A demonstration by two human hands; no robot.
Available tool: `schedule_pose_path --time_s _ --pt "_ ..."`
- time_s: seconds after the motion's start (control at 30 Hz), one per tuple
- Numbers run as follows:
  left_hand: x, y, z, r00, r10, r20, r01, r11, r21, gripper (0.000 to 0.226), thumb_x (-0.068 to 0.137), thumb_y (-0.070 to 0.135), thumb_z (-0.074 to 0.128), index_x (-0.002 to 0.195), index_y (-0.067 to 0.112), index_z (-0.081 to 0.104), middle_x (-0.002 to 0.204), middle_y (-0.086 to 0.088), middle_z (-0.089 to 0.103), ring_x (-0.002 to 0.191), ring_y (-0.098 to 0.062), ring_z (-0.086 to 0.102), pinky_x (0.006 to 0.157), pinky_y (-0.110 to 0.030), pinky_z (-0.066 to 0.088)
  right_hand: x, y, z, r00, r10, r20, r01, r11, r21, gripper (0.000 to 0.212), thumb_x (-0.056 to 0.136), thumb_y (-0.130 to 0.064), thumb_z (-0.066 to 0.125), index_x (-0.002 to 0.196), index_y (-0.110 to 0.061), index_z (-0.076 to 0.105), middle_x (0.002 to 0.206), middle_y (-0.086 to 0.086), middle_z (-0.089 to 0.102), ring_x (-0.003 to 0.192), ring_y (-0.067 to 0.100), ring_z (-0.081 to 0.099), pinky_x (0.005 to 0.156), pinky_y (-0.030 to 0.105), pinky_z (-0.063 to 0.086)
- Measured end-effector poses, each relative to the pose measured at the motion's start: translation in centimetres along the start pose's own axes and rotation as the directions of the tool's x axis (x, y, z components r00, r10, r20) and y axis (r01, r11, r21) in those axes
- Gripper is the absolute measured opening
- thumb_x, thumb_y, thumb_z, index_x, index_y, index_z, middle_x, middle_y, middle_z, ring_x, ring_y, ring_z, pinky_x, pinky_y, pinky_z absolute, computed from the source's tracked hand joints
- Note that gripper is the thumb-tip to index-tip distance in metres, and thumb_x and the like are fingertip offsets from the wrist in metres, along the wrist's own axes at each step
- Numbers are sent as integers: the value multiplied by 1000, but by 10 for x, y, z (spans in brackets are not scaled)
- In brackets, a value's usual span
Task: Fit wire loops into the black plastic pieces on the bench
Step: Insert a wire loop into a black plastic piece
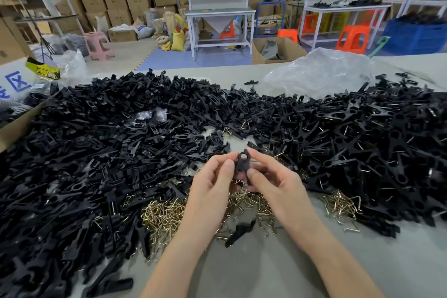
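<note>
Both hands hold one black plastic piece (242,164) upright above the bench, its round hole at the top. My left hand (212,184) pinches its left side with thumb and fingers. My right hand (273,181) pinches its right side. A thin wire shows beside the piece near my right fingers. Brass-coloured wire loops (164,213) lie heaped on the bench below my hands. Another single black piece (239,232) lies on the bench between my forearms.
Huge piles of black plastic pieces (96,152) cover the bench left, and pieces with wires (375,152) lie right. A clear plastic bag (321,72) sits far right, a cardboard box (17,126) at the left edge. More loops (341,205) lie at the right.
</note>
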State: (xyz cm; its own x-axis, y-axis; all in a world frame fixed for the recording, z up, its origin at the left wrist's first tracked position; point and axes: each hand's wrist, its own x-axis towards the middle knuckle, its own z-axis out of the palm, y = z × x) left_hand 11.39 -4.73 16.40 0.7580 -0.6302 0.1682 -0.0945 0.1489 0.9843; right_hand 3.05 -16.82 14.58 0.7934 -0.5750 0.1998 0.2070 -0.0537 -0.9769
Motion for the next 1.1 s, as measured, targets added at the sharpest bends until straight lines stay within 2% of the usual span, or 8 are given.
schedule_pose_path --time_s 0.13,0.37,0.53,0.6,0.73,0.83,0.93,1.1 --pt "1 1 -3 1000 20 -18 -20 1000 23 15 98 18 62 108 27 71 98 7 77 85 -6 70 71 -17 55 0 0 -4 999 27 21 -27 1000 -16 38 102 -9 57 128 -34 70 113 -1 75 97 18 70 94 37 58" --pt "-1 -1 -6 994 13 112 -20 998 61 32 97 23 64 125 39 62 80 13 64 74 -9 63 75 -25 57 0 -8 -6 989 59 133 -50 996 -71 38 100 -19 52 119 -44 73 107 -9 76 91 10 67 79 20 53" --pt "1 1 -4 998 39 54 -42 998 46 20 97 17 64 112 29 67 82 -1 62 70 -11 62 72 -24 56 -2 -13 -7 999 41 15 -40 999 -20 44 93 -38 59 137 -37 54 104 -4 77 97 8 72 87 21 56" --pt "2 1 -3 999 45 -10 -45 999 19 18 97 14 63 110 25 65 81 -1 61 71 -10 62 71 -22 55 -4 -15 -9 999 -23 -47 15 987 -157 33 97 -42 56 130 -41 57 109 -12 75 101 7 70 88 21 55" --pt "6 2 -8 980 68 -187 -74 997 -25 15 98 15 61 110 23 63 80 0 61 69 -7 63 70 -20 55 -11 -14 -20 970 -242 -26 139 636 -759 21 93 -47 56 106 -41 71 110 -25 62 107 -3 50 96 19 41" --pt "7 1 -10 967 59 -249 -74 996 -52 14 98 16 62 109 25 64 81 1 59 67 -7 63 70 -20 56 -13 -9 -22 997 -2 76 72 378 -923 32 85 -64 53 107 -45 67 130 -22 50 125 4 36 114 34 30" --pt "7 1 -9 968 51 -245 -71 995 -73 14 97 18 63 109 26 64 76 10 58 67 -6 62 71 -21 56 -12 -6 -22 993 36 114 93 367 -926 27 87 -63 56 106 -46 65 135 -21 47 131 7 35 113 33 24" --pt "7 2 -9 966 31 -259 -58 994 -96 14 97 17 63 109 24 64 71 16 55 66 -7 61 66 -17 54 -11 -7 -22 986 -13 166 155 429 -890 12 89 -56 62 93 -45 66 112 -32 46 110 -4 33 106 25 24"
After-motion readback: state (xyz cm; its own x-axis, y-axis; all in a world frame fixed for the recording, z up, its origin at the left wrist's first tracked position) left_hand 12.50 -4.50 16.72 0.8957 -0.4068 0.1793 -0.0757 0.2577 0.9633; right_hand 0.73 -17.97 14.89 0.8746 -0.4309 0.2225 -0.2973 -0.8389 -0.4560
